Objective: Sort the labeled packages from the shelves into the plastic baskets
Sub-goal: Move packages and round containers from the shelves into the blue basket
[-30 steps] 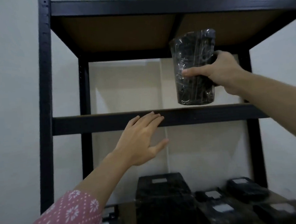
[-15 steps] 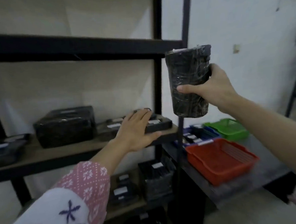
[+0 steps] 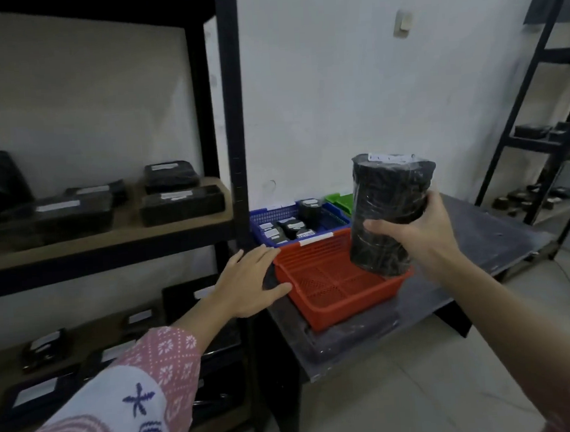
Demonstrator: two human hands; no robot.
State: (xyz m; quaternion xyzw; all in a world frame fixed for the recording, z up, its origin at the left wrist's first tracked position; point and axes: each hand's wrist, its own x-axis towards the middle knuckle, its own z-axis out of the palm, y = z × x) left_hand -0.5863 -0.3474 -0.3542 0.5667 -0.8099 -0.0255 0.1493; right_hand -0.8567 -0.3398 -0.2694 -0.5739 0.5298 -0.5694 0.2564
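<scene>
A: Where is the package you picked?

B: Your right hand [image 3: 421,237] holds it. Your fingers curl round the lower half of the cylindrical package [image 3: 388,212], which is wrapped in black film, stands nearly upright and has a white label on its top end. It hangs in the air over the far right part of the red basket [image 3: 335,289], clear of the mesh floor.

A: And your other hand?

B: Your left hand [image 3: 251,281] is spread flat with straight fingers and grips nothing. It is just left of the red basket, in front of the black shelf post [image 3: 234,125]; whether the fingertips touch the basket's rim I cannot tell.

A: What lies around the red basket?

B: It sits on the dark table [image 3: 485,237], near the front left corner. Right behind it is the blue basket [image 3: 270,216], with several black labeled packages inside. Behind the red basket and to the right, a green basket [image 3: 341,200] shows only as a corner, mostly hidden by the package you hold.

A: The shelves?

B: Left of the red basket, the shelf unit carries more flat black packages [image 3: 183,205] with white labels, on the middle board and on the lower ones.
</scene>
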